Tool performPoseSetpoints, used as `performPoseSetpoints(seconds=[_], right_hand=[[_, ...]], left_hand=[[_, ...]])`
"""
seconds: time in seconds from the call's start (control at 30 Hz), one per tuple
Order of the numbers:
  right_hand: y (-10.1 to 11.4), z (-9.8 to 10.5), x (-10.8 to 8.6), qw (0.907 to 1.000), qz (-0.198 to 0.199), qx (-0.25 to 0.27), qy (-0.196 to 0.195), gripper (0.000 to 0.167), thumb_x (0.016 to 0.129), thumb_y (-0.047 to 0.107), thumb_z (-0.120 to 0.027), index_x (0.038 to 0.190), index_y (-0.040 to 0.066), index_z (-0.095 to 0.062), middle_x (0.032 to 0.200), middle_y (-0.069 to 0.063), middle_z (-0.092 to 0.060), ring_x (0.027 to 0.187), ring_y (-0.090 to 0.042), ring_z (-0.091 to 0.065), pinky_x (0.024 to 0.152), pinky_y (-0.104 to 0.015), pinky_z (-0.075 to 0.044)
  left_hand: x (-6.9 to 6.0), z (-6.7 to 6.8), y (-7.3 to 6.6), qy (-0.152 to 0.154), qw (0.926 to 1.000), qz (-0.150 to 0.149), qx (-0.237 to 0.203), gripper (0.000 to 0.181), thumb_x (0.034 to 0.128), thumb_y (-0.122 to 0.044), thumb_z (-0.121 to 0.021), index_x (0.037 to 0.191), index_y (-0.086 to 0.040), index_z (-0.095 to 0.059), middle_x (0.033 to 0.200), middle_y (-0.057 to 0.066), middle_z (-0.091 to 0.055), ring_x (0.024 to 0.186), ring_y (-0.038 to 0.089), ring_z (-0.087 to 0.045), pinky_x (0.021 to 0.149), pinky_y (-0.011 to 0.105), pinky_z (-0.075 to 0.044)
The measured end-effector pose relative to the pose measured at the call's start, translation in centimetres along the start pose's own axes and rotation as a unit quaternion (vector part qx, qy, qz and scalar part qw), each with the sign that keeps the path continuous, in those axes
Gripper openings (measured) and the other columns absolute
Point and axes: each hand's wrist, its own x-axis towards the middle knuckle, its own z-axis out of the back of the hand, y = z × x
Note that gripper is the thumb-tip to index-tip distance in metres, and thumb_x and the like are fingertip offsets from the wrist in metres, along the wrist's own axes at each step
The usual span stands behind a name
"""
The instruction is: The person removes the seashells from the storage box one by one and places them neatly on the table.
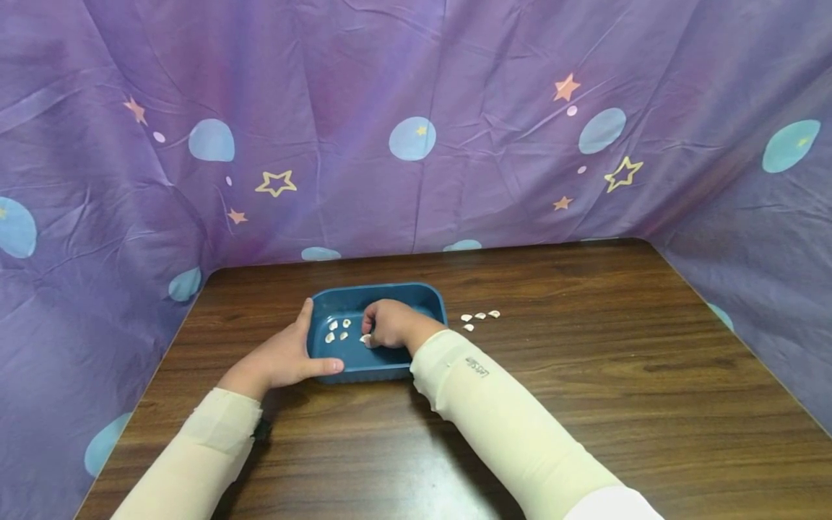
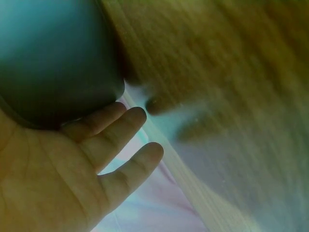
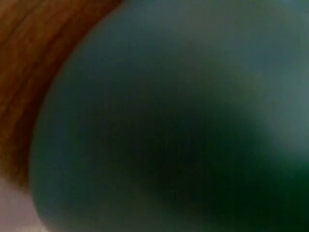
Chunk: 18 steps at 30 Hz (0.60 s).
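A blue rectangular plastic tray [image 1: 377, 374] sits on the wooden table. My left hand [image 1: 284, 354] rests against its left end, the thumb along the front rim and the index finger up the left side. In the left wrist view the other fingers [image 2: 130, 176] of that hand are straight and spread beside the dark tray wall [image 2: 63, 63]. Inside the tray my right hand [image 1: 390, 323] pinches a small white shell [image 1: 365, 339] close to the tray floor. Several similar white shells [image 1: 330, 337] lie in the tray's left part. The right wrist view shows only blurred tray wall [image 3: 96, 121].
To the right of the tray, several more white shells [image 1: 480, 315] lie on the brown wooden table [image 1: 617, 347]. A purple curtain [image 1: 351, 87] with stars and blue spots hangs behind the table and at both sides.
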Motion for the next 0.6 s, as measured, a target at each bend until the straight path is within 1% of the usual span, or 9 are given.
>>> performPoseSetpoints(seconds=[0.37, 0.6], right_hand=[[0.22, 0.22, -0.14, 0.9999, 0.009, -0.009, -0.007, 0.016, 0.089, 0.016, -0.086, 0.086, 0.015, -0.07, 0.085, 0.002, -0.066, 0.083, -0.016, -0.057, 0.085, -0.031, -0.047], [0.34, 0.39, -0.16, 0.9996, 0.007, 0.013, -0.025, 0.013, 0.089, 0.017, -0.086, 0.087, 0.016, -0.073, 0.087, 0.003, -0.069, 0.084, -0.015, -0.059, 0.087, -0.031, -0.049]], left_hand=[[-0.05, 0.1, 0.02, -0.005, 1.0, -0.001, 0.0, 0.14, 0.0869, -0.067, -0.076, 0.164, 0.004, 0.017, 0.166, 0.041, -0.019, 0.15, 0.052, -0.036, 0.121, 0.064, -0.033], [0.03, 0.03, 0.1, -0.004, 1.0, 0.001, 0.0, 0.14, 0.087, -0.067, -0.076, 0.164, 0.004, 0.016, 0.167, 0.04, -0.018, 0.151, 0.052, -0.034, 0.122, 0.064, -0.032]])
